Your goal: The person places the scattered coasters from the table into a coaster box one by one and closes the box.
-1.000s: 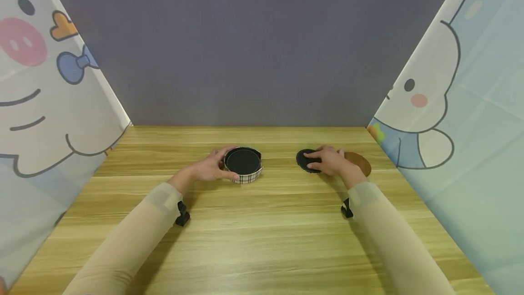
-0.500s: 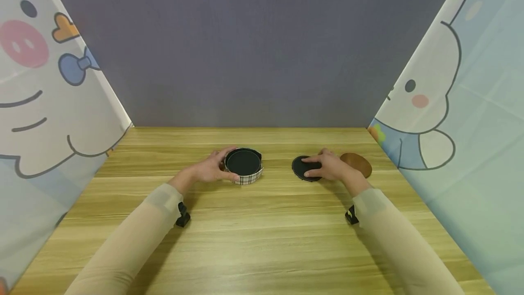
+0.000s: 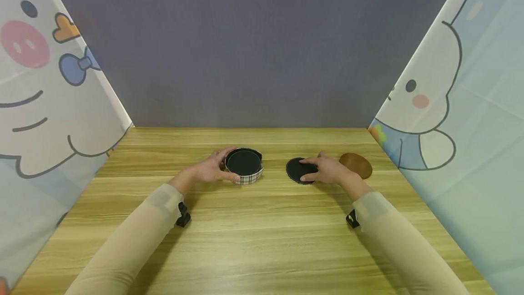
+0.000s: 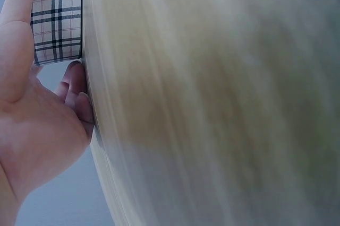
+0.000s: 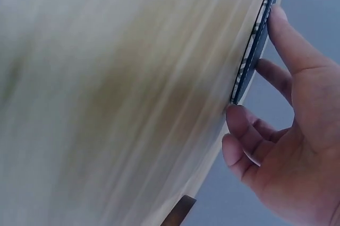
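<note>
My left hand [image 3: 210,167] grips a round coaster holder [image 3: 247,179] from its left side, fingers behind and thumb across the front. Its low wall is white with black plaid, with an opening on the right, and a black disc lies inside. In the left wrist view the plaid wall [image 4: 57,16] stands between thumb and fingers. My right hand [image 3: 329,170] lays its thumb and index fingertips on top of a black round coaster [image 3: 295,172]. The right wrist view shows this coaster [image 5: 255,45] close to the table, with a patterned rim; the other fingers bend beside it.
A brown disc [image 3: 356,165] lies on the wooden table [image 3: 262,231], right of my right hand. A grey panel [image 3: 249,49] rises behind the table. Cartoon-printed sheets [image 3: 434,144] border both sides.
My right hand has slid the black coaster left and a little nearer to me, and more of the brown disc shows. The left hand and the coaster holder have hardly moved.
</note>
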{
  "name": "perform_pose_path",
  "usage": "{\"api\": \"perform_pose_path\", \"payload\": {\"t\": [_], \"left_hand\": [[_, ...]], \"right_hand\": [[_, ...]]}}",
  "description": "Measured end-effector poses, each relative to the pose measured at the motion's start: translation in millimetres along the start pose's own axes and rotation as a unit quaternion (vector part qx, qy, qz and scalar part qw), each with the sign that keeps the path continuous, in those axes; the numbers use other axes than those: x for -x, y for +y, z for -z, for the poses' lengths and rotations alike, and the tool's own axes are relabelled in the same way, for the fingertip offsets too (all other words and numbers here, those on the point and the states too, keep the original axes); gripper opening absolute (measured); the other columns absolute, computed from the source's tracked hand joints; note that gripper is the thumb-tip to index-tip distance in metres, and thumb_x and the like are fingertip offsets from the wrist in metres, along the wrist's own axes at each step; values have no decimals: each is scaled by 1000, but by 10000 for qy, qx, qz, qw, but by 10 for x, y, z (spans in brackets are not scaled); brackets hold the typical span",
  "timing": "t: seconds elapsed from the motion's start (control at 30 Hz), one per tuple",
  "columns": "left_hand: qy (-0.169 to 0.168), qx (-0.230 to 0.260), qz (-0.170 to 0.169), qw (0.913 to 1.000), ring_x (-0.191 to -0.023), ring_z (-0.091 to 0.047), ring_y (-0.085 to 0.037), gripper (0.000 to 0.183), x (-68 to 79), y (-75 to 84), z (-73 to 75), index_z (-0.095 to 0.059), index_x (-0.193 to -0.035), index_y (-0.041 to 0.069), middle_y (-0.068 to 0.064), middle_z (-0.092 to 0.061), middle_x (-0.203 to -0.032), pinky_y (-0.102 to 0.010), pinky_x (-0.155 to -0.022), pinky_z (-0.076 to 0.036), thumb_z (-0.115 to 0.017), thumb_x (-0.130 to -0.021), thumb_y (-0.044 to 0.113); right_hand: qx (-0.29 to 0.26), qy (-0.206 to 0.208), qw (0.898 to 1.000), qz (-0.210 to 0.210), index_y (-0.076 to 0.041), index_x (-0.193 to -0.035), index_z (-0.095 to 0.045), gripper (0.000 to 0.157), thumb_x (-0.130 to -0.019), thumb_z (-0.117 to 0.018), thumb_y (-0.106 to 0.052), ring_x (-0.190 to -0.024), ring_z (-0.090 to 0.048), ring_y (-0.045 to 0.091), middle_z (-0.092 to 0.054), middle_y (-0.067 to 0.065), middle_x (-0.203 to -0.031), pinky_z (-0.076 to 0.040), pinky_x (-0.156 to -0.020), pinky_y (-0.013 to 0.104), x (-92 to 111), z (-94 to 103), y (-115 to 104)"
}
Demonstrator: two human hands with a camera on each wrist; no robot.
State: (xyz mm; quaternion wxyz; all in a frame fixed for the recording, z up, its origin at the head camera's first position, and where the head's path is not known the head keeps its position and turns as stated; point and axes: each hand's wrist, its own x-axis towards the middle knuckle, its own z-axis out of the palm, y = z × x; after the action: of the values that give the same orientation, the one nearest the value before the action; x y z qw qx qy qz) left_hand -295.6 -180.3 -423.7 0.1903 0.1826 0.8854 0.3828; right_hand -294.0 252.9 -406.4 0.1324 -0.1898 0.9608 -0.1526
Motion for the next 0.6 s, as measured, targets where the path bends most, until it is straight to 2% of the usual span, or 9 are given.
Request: {"api": "perform_pose_path", "payload": {"t": [0.17,0.27,0.33,0.4,0.47,0.6], "left_hand": [[15,-35,7,10000,-136,-52,-43,117,-2,1,3,-15,-177,35,-28,-25,-161,-67,-117,-40,-89,-90,57],[38,-82,17,10000,-137,-50,-44,117,1,1,4,-15,-177,35,-28,-25,-161,-69,-118,-38,-89,-89,58],[44,-94,23,9999,-138,-50,-45,117,4,0,5,-15,-177,36,-29,-26,-161,-70,-118,-37,-89,-89,59],[41,-90,25,9999,-137,-50,-45,117,3,-2,4,-15,-177,36,-29,-26,-161,-71,-118,-37,-89,-89,59],[36,-86,23,10000,-137,-50,-44,117,4,-3,4,-15,-177,36,-29,-26,-161,-71,-119,-37,-89,-89,58],[28,-110,25,9999,-137,-51,-44,117,9,1,5,-14,-177,35,-29,-27,-160,-71,-119,-37,-89,-90,59]], "right_hand": [[17,-11,10000,-44,-24,-163,-56,75,-100,-77,-59,-94,-59,27,-53,21,-130,-52,-90,50,6,-5,-22],[15,17,10000,95,-22,-163,-56,74,-101,-77,-56,-114,-62,38,-51,26,-143,-52,-101,58,5,-6,-19],[106,33,9996,273,-21,-163,-56,72,-102,-77,-54,-135,-55,49,-47,29,-156,-46,-112,68,2,-4,-15],[170,7,9988,450,-21,-163,-56,70,-104,-75,-51,-151,-41,56,-40,28,-168,-36,-120,74,-4,-3,-9],[248,-38,9979,595,-22,-164,-55,67,-105,-73,-50,-158,-29,61,-36,26,-173,-28,-122,79,-8,-4,-2],[130,-183,9978,626,-26,-165,-53,70,-104,-74,-52,-160,-25,61,-35,22,-176,-25,-122,81,-19,-12,8]]}}
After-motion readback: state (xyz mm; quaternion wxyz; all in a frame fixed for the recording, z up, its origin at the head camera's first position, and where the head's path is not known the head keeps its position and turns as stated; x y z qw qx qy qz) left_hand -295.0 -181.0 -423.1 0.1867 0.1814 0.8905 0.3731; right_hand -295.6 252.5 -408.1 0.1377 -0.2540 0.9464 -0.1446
